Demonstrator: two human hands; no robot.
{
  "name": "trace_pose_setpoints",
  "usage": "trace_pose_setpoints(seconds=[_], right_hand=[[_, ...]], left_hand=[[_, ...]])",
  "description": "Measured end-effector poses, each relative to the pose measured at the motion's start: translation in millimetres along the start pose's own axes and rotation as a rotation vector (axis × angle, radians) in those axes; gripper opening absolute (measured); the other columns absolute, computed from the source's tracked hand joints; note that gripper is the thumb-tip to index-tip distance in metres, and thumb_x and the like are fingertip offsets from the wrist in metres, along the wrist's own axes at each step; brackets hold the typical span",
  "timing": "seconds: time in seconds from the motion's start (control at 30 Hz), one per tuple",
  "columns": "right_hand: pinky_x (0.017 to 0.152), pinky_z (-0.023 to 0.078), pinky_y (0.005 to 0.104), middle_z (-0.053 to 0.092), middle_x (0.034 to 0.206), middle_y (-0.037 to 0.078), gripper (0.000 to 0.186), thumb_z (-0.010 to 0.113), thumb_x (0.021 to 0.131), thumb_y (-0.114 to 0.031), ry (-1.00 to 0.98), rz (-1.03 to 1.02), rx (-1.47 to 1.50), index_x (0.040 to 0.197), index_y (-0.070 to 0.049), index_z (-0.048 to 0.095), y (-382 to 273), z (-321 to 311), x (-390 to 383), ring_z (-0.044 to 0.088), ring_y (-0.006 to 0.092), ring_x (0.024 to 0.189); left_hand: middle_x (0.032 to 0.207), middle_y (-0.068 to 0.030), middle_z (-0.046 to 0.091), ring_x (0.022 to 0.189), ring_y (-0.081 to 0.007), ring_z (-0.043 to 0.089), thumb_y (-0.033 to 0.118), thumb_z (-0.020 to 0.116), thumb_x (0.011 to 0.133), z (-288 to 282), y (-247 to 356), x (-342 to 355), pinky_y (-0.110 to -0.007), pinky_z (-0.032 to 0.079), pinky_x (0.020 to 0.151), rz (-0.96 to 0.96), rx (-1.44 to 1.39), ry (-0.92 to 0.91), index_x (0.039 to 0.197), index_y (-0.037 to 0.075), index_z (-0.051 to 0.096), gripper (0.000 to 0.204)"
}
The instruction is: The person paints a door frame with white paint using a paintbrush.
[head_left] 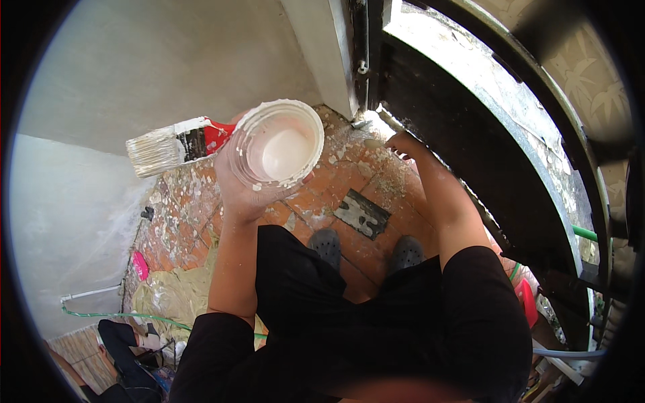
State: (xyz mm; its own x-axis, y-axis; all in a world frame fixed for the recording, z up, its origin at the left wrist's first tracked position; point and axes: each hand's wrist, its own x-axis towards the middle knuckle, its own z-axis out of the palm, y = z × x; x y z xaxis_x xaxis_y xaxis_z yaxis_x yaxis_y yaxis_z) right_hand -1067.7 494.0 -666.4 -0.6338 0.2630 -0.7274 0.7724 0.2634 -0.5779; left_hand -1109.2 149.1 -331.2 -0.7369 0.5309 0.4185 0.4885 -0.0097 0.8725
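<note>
My left hand (236, 181) is wrapped round a white plastic tub (250, 144) with pale paint or filler in its bottom and smears on its rim. The same hand keeps a wide paintbrush (166, 146) against the tub, its paint-caked bristles pointing left and its red handle partly hidden. Over by the bottom edge of a black metal gate (457, 127), my right hand (405, 144) is closed with fingers curled. A small pale oval thing (373, 143) shows beside its fingertips; whether the hand grips it cannot be told.
Orange floor tiles (275, 213) are littered with pale flakes. A dark, smeared rectangular plate (363, 213) lies before my clogs (406, 252). Grey walls (161, 74) rise at left. A beige sheet (175, 295), a pink object (140, 266) and a green hose (161, 320) lie lower left, near another person (124, 359).
</note>
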Motion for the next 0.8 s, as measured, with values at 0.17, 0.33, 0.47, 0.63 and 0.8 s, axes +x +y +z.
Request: trace_pose_setpoints(seconds=[0.17, 0.33, 0.47, 0.63, 0.8], right_hand=[[0.058, 0.052, 0.0377, 0.066, 0.089, 0.005, 0.026, 0.061, 0.088, -0.029, -0.035, 0.048, -0.095, 0.101, -0.009, 0.070, 21, -7, 9, 0.059, 0.0180, 0.072], [0.053, 0.054, 0.0404, 0.070, 0.079, 0.012, 0.017, 0.064, 0.082, -0.018, -0.208, -0.701, -1.408, 0.086, -0.004, 0.074, 47, -3, 31, 0.066, 0.0224, 0.067], [0.050, 0.053, 0.0399, 0.071, 0.084, 0.011, 0.023, 0.068, 0.078, -0.010, -0.258, -0.423, -0.801, 0.099, -0.005, 0.073, 68, 27, 18, 0.069, 0.0222, 0.072], [0.070, 0.055, 0.0384, 0.073, 0.092, 0.010, 0.023, 0.071, 0.074, -0.008, -0.467, -0.933, -1.508, 0.097, -0.008, 0.074, 121, -2, 46, 0.069, 0.0257, 0.081], [0.070, 0.053, 0.0389, 0.070, 0.084, 0.013, 0.017, 0.060, 0.083, -0.016, -0.025, -0.690, -1.045, 0.089, -0.006, 0.072, 123, -20, 54, 0.067, 0.0261, 0.077]], left_hand=[[0.113, -0.0133, 0.067, 0.102, -0.0204, 0.065, 0.024, 0.092, 0.055, 0, -10, 1, -0.035, 0.051, 0.093, 0.038, 0.008, 0.064, 0.118, -0.006, 0.060, 0.076], [0.110, -0.0130, 0.068, 0.099, -0.0205, 0.066, 0.024, 0.092, 0.057, -1, -17, 6, -0.035, 0.052, 0.091, 0.079, 0.063, 0.018, 0.120, -0.006, 0.059, 0.077], [0.110, -0.0130, 0.068, 0.098, -0.0197, 0.067, 0.021, 0.092, 0.058, -7, -23, 4, -0.033, 0.054, 0.089, 0.077, 0.132, 0.011, 0.121, -0.006, 0.058, 0.076], [0.110, -0.0122, 0.069, 0.098, -0.0199, 0.067, 0.022, 0.094, 0.054, 4, -28, 15, -0.033, 0.054, 0.089, 0.097, 0.155, -0.033, 0.121, -0.005, 0.059, 0.080], [0.110, -0.0115, 0.069, 0.098, -0.0199, 0.068, 0.021, 0.094, 0.054, 12, -36, 18, -0.033, 0.054, 0.089, 0.078, -0.025, -0.051, 0.120, -0.004, 0.060, 0.079]])
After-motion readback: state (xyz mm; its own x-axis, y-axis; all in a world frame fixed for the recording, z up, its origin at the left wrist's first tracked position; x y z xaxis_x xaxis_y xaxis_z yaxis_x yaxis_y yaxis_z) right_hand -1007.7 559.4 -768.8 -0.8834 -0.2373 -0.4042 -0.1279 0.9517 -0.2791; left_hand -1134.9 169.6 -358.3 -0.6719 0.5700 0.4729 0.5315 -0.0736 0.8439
